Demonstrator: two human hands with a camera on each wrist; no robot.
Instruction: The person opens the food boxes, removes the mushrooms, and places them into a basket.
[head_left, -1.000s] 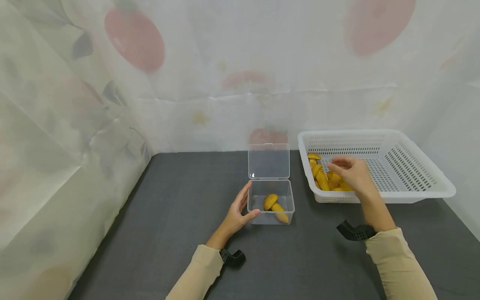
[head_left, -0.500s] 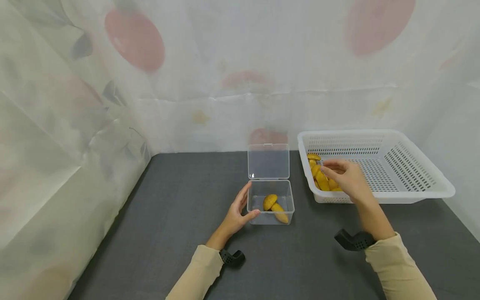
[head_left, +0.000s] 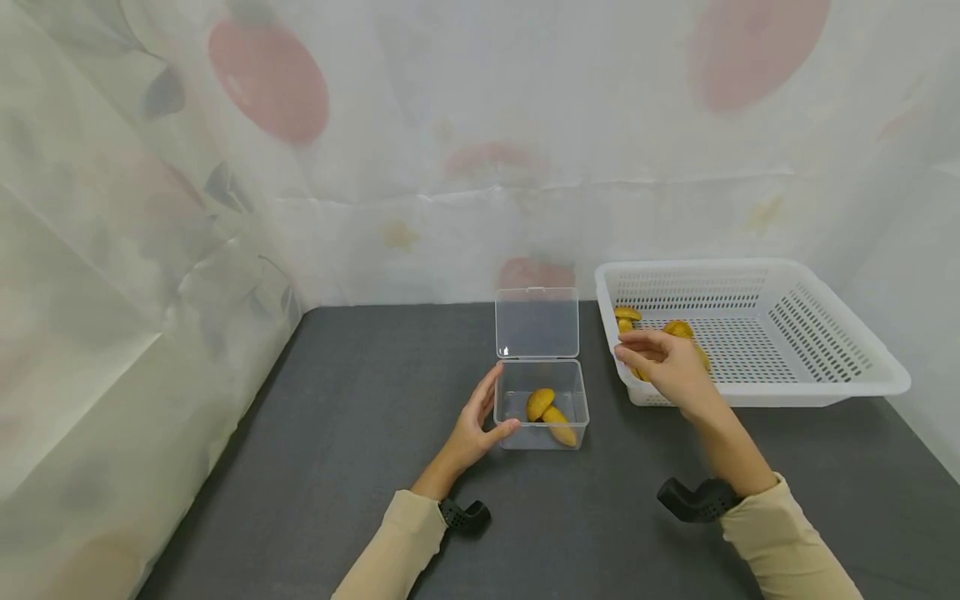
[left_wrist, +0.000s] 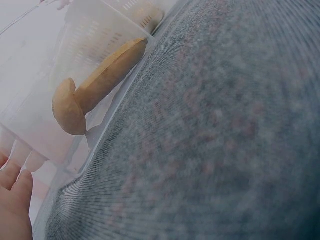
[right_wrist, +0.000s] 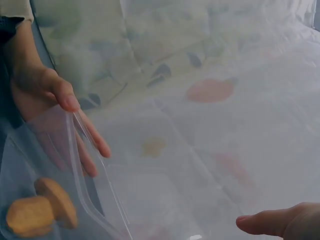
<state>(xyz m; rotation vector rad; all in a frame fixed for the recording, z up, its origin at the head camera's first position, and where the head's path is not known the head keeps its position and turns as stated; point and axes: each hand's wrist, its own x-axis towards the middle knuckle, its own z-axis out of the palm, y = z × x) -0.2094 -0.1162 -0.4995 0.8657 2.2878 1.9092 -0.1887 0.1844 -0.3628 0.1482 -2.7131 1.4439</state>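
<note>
A clear plastic box (head_left: 582,400) stands on the dark cloth, its lid (head_left: 537,323) raised at the back. One yellow mushroom (head_left: 558,423) lies inside; in the left wrist view this mushroom (left_wrist: 105,80) shows through the wall. My left hand (head_left: 472,425) rests at the box's left side, fingers straight along it and thumb at the front rim. Over the left rim of the white basket (head_left: 825,389) hovers my right hand (head_left: 671,367), fingers and thumb bent toward each other. Nothing shows between its fingertips. Yellow mushrooms (head_left: 678,329) lie beneath and behind it, partly hidden.
A pale printed sheet (head_left: 450,150) hangs behind the table and another along the left. The dark cloth (head_left: 375,400) covers the tabletop. The basket's raised wall is close to the right of the box.
My right hand has moved left from above the basket's mushrooms to its left rim, uncovering mushrooms behind it. The left hand and the box have stayed in place.
</note>
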